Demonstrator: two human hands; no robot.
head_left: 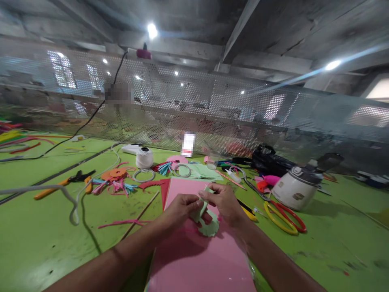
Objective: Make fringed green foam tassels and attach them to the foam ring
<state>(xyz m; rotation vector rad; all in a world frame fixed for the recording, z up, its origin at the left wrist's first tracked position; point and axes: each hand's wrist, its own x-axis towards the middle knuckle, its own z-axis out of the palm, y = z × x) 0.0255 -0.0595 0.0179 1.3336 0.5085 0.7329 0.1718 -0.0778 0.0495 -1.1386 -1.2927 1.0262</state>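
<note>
A small folded piece of pale green paper (199,213) is pinched between my two hands. My left hand (184,207) grips its lower left part with thumb and fingers. The thumb and fingers of my right hand (224,202) close on its upper end. Under the hands lies a round pale green paper piece with a scalloped edge (210,225), resting on a stack of pink sheets (200,261). My fingers cover part of both green pieces.
Right of the sheets lie scissors with red and yellow handles (281,217) and a white kettle-like container (296,188). A thread spool (144,158), metal rings (143,175), paper tassels (114,184) and orange-handled pliers (63,184) lie left. A perforated panel (194,101) stands behind the green table (334,251).
</note>
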